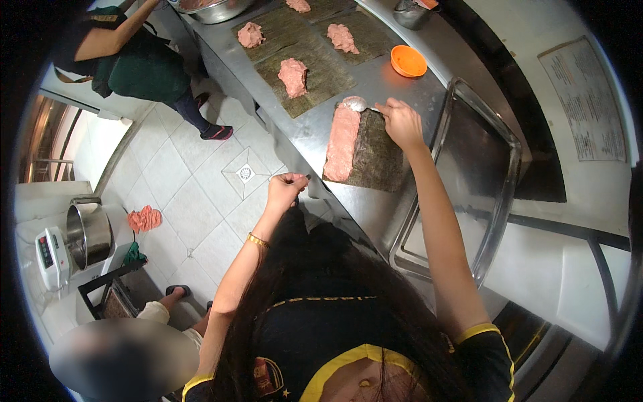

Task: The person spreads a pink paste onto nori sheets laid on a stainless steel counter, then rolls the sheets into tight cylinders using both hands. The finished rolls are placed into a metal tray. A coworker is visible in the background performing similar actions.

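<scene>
My right hand (402, 123) grips a metal spoon (355, 104) by its handle. The spoon's bowl rests at the far end of a long strip of pink minced-meat paste (342, 146). This strip covers the left part of a dark green seaweed sheet (380, 159), whose right part shows bare. Off the counter's near edge, my left hand (287, 191) is closed in a pinch, with a small dark bit at its fingertips that I cannot make out. Farther along lie more seaweed sheets (326, 86) bearing lumps of meat paste (293, 77).
An orange bowl (408, 61) stands beyond my right hand. Right of the seaweed lies a rectangular metal tray (469, 177). A large metal bowl (221, 11) sits at the far left of the steel counter (309, 134). Two people are nearby, one by the counter's far left.
</scene>
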A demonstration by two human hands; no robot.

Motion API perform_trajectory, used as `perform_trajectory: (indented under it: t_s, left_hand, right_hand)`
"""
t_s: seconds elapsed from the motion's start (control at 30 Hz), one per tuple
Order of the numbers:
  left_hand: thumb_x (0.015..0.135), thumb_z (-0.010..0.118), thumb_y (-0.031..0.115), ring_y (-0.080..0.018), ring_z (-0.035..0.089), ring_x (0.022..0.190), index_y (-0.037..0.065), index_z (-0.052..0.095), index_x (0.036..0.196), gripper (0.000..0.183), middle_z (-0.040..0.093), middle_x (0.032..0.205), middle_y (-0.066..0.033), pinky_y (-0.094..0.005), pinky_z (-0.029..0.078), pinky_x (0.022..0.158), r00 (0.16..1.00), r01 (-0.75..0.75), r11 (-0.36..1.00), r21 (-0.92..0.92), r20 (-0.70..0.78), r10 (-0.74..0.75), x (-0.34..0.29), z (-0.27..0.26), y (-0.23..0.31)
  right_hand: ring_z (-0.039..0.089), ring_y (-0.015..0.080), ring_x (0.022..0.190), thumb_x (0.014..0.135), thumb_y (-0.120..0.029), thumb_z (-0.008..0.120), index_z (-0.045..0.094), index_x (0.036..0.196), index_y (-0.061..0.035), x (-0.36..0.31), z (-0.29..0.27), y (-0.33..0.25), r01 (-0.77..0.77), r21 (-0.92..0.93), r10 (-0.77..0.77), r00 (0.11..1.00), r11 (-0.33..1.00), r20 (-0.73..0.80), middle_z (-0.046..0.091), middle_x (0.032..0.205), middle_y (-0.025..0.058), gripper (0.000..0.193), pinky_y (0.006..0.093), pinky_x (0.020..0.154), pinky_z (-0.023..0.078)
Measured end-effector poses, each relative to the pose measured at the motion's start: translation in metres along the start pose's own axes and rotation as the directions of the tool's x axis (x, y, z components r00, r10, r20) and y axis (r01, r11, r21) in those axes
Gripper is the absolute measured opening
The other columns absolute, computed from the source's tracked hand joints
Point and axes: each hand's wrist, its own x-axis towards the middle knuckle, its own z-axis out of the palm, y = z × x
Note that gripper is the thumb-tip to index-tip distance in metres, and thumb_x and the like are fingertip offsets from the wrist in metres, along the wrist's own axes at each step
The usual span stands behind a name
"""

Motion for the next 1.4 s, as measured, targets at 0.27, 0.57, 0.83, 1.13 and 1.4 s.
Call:
perform_trajectory:
  t_s: [0.27, 0.57, 0.83, 1.13, 1.4]
  left_hand:
    - [0.080, 0.070, 0.019, -0.0297, 0.063, 0.091, 0.004, 0.064, 0.098, 0.024, 0.063, 0.095, -0.0139, -0.0383, 0.051, 0.080, 0.762, -0.637, 0.592, 0.493, 0.288, 0.580, -0.050, 0.048, 0.047]
    - [0.071, 0.068, 0.058, -0.0379, 0.014, 0.142, -0.003, 0.029, 0.144, 0.102, 0.016, 0.153, -0.0227, -0.0478, 0.015, 0.116, 0.501, -0.836, 0.005, 0.549, 0.758, 0.418, -0.049, 0.121, 0.029]
    - [0.071, 0.057, 0.072, -0.0366, 0.011, 0.143, -0.003, 0.025, 0.146, 0.111, 0.014, 0.154, -0.0219, -0.0469, 0.011, 0.116, 0.517, -0.818, -0.018, 0.576, 0.747, 0.417, -0.037, 0.129, 0.009]
    - [0.074, 0.049, 0.076, -0.0364, 0.011, 0.144, -0.002, 0.024, 0.146, 0.109, 0.014, 0.155, -0.0210, -0.0467, 0.011, 0.116, 0.528, -0.802, -0.068, 0.593, 0.757, 0.384, -0.037, 0.128, 0.009]
    - [0.074, 0.048, 0.076, -0.0364, 0.011, 0.143, -0.001, 0.025, 0.147, 0.109, 0.015, 0.155, -0.0206, -0.0469, 0.011, 0.116, 0.526, -0.802, -0.076, 0.593, 0.760, 0.382, -0.038, 0.127, 0.010]
  right_hand:
    - [0.060, 0.0271, 0.081, 0.079, -0.007, 0.057, 0.073, 0.098, -0.0165, -0.004, -0.009, 0.004, 0.051, 0.056, -0.055, 0.995, 0.997, 0.079, 0.058, 0.081, 0.0064, 0.027, 0.0405, 0.071, 0.051]
    - [0.061, 0.0269, 0.082, 0.082, -0.009, 0.060, 0.073, 0.102, -0.0180, 0.022, -0.002, 0.016, 0.046, -0.047, -0.042, 0.996, 0.998, 0.084, 0.057, 0.079, 0.0064, 0.025, 0.0406, 0.069, 0.050]
    - [0.063, 0.0319, 0.090, 0.082, -0.010, 0.055, 0.072, 0.103, -0.0172, 0.045, -0.030, 0.033, -0.156, 0.094, 0.113, 0.927, 0.983, 0.356, 0.066, 0.095, 0.0116, 0.029, 0.0444, 0.079, 0.050]
    - [0.064, 0.0309, 0.094, 0.080, -0.010, 0.054, 0.071, 0.105, -0.0154, 0.073, -0.016, 0.063, -0.180, 0.126, 0.053, 0.751, 0.976, 0.658, 0.069, 0.099, 0.0130, 0.031, 0.0400, 0.082, 0.049]
    - [0.064, 0.0291, 0.094, 0.079, -0.009, 0.054, 0.071, 0.106, -0.0133, 0.101, 0.000, 0.043, -0.008, 0.218, -0.135, 0.761, 0.976, 0.635, 0.068, 0.103, 0.0121, 0.032, 0.0369, 0.082, 0.049]
